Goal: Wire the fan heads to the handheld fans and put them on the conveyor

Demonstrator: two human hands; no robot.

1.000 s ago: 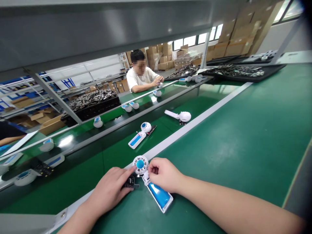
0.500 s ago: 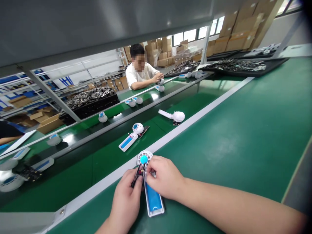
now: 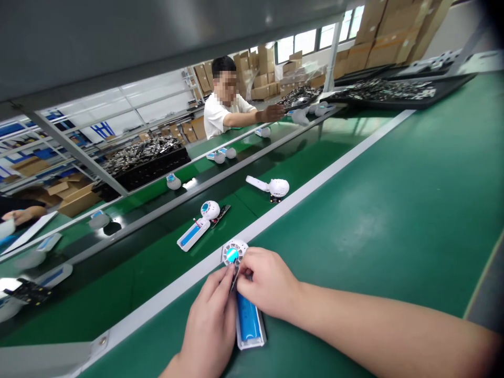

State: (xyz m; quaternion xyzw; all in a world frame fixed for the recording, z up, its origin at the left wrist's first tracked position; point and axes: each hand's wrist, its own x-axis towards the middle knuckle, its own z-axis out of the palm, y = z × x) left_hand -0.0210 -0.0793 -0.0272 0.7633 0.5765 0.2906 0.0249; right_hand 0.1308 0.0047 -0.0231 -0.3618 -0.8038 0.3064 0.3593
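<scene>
Fan [image 3: 247, 315], white with a blue insert in its handle, lies face up on the green bench [image 3: 354, 236], between the person's two hands. Its long axis runs almost straight away from the person: the handle end points back toward the body and slightly right, while the round head points away and overlaps the pale strip [image 3: 307, 197] edging the bench. The left hand [image 3: 212, 317] is clamped on a small board [image 3: 235, 279], seen nearly edge-on at the left of the fan's neck. The right hand [image 3: 268, 281] has thumb and fingers drawn together at the right of the neck; whether anything sits between them is hidden.

Past the strip, on a green belt [image 3: 157, 278], a second fan [image 3: 197, 228] lies with its handle pointing back and left, a dark board beside its head. Farther right, a third fan [image 3: 271, 186] shows its smooth white side, handle pointing left and slightly away.

Beyond a grey rail [image 3: 220, 176] lie more fans. A co-worker in a white shirt [image 3: 216, 113] stretches an arm rightward. Cardboard boxes [image 3: 370, 47] are stacked behind.
</scene>
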